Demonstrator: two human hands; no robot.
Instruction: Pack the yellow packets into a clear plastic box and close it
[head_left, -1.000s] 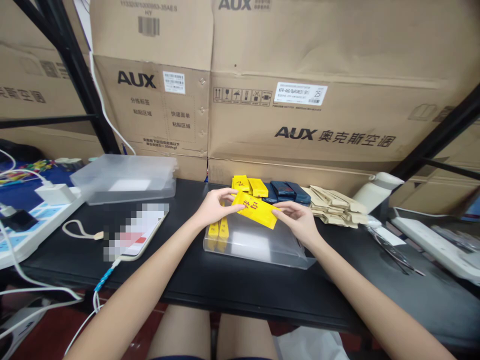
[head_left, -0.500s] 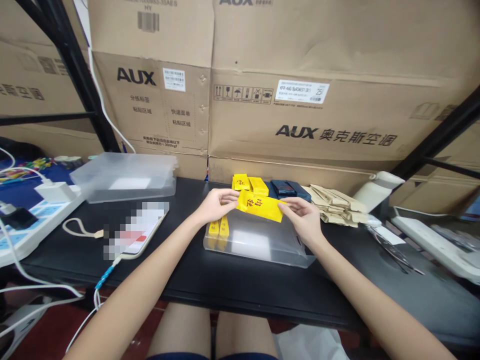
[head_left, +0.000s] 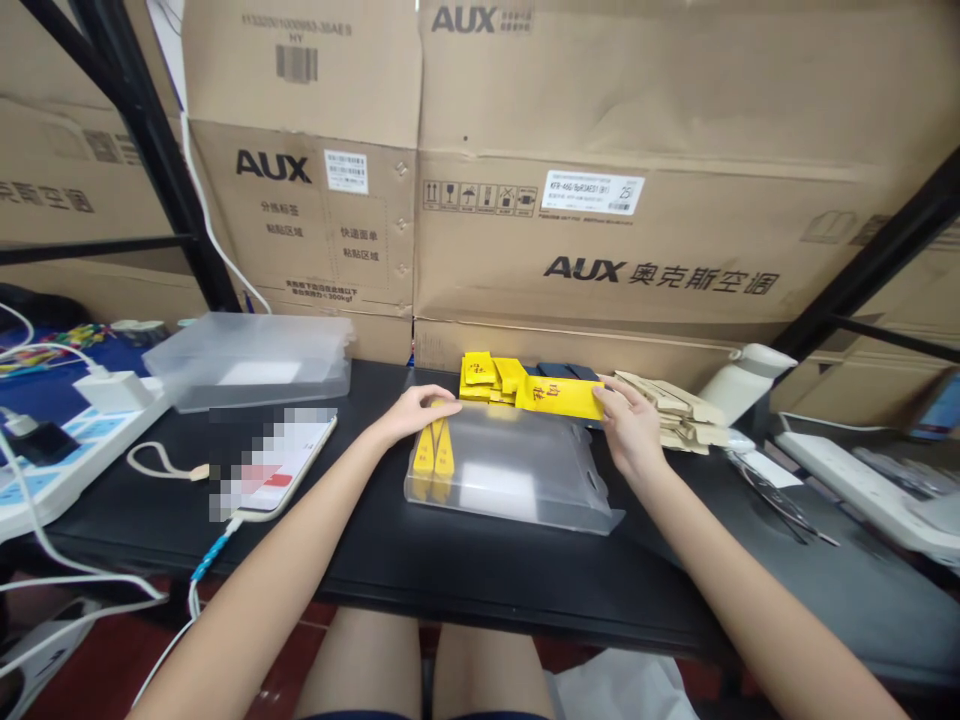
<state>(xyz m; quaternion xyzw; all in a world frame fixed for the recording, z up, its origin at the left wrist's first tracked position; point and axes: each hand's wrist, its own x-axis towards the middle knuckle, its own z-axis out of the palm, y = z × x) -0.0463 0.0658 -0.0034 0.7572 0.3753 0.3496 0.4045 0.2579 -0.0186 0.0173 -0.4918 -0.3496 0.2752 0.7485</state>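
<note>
My right hand pinches a yellow packet with dark printed characters by its right end, above the back of a clear plastic box. The packet's left end is free. At the back left corner of this box, my left hand is closed with thumb and fingers bent over the rim, by the tops of the packets inside; the exact contact is partly hidden. Two narrow yellow packets stand on edge side by side at the box's left end. A white label shows through the box.
Behind the box lie stacked yellow packets, dark blue packets and tan packets. A white bottle leans there. Left are another clear box, a phone on a cable and a power strip. Glasses lie right.
My left hand has let go of the yellow packet and moved left and slightly down to the box's corner. My right hand has carried the packet to the right and slightly up.
</note>
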